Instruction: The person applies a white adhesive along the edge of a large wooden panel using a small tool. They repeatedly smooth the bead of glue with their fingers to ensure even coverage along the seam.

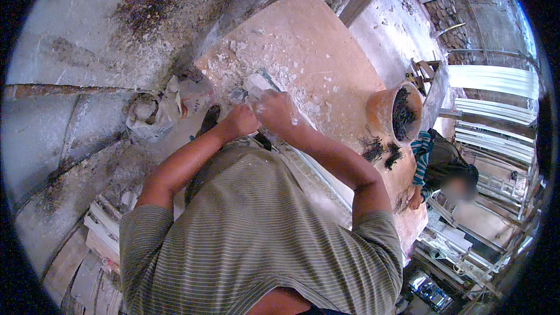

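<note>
Workshop interior, cluttered: stained grey concrete [87, 29] at left; pinkish board [332, 41] used as work surface, strewn with white crumbs [298, 76]. Bucket [379, 111], one, orange-brown, with dark wiry strands [402, 116] held inside; loose dark tufts [392, 156] laid beside it. Striped sleeve [421, 154] of a co-worker, seen at the right edge of the board. Pale piece [261, 80], one, located toward the board's left end, its near end gripped by the curled fingers of the right hand [277, 114]. Left hand [241, 121]: clenched, set just beside the right; whether anything is held in it cannot be told, its fingers being partly hidden. Step in hand, as judged: close two-handed work at the pale piece. Next move, as judged: a steady hold and measured pressure are called for.
</note>
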The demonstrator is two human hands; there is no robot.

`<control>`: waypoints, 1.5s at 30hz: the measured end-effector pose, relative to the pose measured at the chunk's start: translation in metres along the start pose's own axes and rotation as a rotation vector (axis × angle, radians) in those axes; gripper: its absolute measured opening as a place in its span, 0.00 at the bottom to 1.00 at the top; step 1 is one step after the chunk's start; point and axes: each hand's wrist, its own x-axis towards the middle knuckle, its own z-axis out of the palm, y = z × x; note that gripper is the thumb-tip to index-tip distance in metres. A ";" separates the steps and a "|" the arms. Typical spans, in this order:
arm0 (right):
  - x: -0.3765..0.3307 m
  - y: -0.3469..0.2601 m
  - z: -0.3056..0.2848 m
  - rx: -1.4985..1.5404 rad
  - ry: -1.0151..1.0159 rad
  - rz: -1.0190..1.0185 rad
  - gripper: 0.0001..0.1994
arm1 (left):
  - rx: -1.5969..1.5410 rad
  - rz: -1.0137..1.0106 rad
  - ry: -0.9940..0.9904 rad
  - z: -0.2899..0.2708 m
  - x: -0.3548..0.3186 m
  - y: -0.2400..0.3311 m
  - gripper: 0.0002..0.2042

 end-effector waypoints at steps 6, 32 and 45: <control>0.024 0.026 0.031 -0.073 -0.037 0.065 0.07 | -0.018 -0.176 -0.254 -0.034 0.014 0.020 0.11; 0.041 0.083 0.003 -0.246 -0.158 0.135 0.08 | -0.018 -0.089 -0.140 -0.044 0.021 0.018 0.34; 0.045 0.059 -0.032 -0.230 -0.098 0.121 0.09 | -0.074 -0.033 -0.047 -0.053 0.015 0.019 0.35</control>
